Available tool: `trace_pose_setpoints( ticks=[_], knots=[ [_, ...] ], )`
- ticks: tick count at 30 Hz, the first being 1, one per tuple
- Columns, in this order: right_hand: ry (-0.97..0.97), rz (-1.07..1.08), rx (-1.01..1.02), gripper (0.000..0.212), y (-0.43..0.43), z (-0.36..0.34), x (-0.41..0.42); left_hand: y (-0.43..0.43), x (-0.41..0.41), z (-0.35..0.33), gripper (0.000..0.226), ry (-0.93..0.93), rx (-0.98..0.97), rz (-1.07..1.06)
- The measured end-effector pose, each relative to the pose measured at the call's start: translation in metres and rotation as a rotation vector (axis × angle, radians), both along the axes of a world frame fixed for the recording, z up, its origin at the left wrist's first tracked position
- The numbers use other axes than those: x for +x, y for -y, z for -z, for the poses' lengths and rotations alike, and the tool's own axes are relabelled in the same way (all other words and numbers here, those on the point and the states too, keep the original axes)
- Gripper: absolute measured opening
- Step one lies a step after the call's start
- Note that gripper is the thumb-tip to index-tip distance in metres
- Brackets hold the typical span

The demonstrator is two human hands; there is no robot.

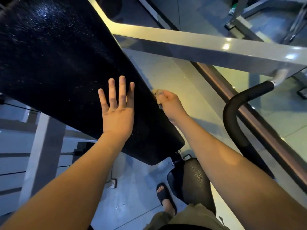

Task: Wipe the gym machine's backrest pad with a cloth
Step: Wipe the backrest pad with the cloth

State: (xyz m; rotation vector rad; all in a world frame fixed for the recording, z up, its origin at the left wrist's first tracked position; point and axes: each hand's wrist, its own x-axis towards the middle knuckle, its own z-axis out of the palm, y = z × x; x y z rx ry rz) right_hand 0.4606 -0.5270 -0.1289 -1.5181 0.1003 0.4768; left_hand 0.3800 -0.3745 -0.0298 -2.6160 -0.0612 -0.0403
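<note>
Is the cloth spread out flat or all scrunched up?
Scrunched up. The right hand grips the cloth in a wad against the edge of the backrest pad; only a bit shows.

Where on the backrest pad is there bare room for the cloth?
Widest bare stretch: the backrest pad above the left hand. A narrow strip between the hands. Crowded at its right edge, where the right hand grips the cloth.

- Indoor gym, weight-machine area.
- Big black textured backrest pad (54, 60) mounted on a grey painted steel frame (199, 47).
- Curved handle bar (235, 110) with black sleeve; small black seat pad (197, 180) below.
- More grey machine frames (245, 24) behind, standing on smooth pale floor (132, 188).
</note>
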Motion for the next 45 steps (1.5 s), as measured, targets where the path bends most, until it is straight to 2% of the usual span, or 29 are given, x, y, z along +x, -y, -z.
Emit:
trace_pose_setpoints(
  ticks=[4, 9, 12, 16, 18, 20, 23, 25, 27, 32, 34, 39, 41, 45],
  knots=[
    [0.130, -0.041, -0.084, 0.027, 0.003, -0.005, -0.003, 0.002, 0.000, -0.002, 0.119, 0.002, 0.001, 0.004],
    [-0.119, -0.168, -0.343, 0.037, 0.021, 0.058, -0.020, 0.002, 0.000, -0.001, 0.123, -0.014, 0.014, 0.003],
    [-0.060, -0.145, -0.306, 0.035, 0.015, 0.043, -0.010, 0.002, 0.001, -0.001, 0.121, -0.024, 0.008, 0.006],
    [0.108, -0.081, -0.109, 0.032, 0.010, -0.006, 0.007, 0.002, 0.001, 0.002, 0.118, -0.007, 0.003, 0.020],
    [0.176, -0.089, -0.092, 0.030, 0.012, -0.012, 0.007, 0.003, 0.002, 0.003, 0.117, -0.003, 0.000, 0.019],
    [0.145, -0.081, -0.146, 0.031, 0.017, 0.006, -0.004, 0.002, 0.001, 0.003, 0.118, -0.012, 0.004, 0.013],
    [-0.052, -0.116, -0.302, 0.038, 0.027, 0.039, -0.027, 0.003, 0.001, 0.003, 0.119, -0.014, 0.010, 0.005],
    [-0.104, -0.123, -0.350, 0.039, 0.024, 0.039, -0.028, 0.004, 0.001, 0.002, 0.119, -0.017, 0.005, -0.002],
    [-0.058, -0.075, -0.327, 0.036, 0.011, 0.015, -0.016, 0.005, 0.002, 0.001, 0.117, -0.026, -0.010, -0.003],
    [0.307, 0.008, -0.051, 0.032, -0.018, -0.077, 0.027, 0.006, 0.001, 0.000, 0.099, -0.012, -0.017, 0.006],
    [0.399, -0.013, -0.023, 0.035, -0.018, -0.093, 0.030, 0.006, 0.000, -0.002, 0.094, -0.007, -0.030, 0.010],
    [0.201, -0.053, -0.199, 0.038, 0.000, -0.037, -0.003, 0.006, 0.001, -0.003, 0.094, -0.003, -0.035, 0.006],
    [0.165, -0.034, -0.188, 0.036, -0.004, -0.041, 0.001, 0.007, 0.000, -0.003, 0.092, -0.005, -0.037, 0.001],
    [0.355, 0.017, -0.053, 0.034, -0.022, -0.096, 0.030, 0.009, 0.000, -0.004, 0.089, -0.009, -0.060, 0.006]
  ],
)
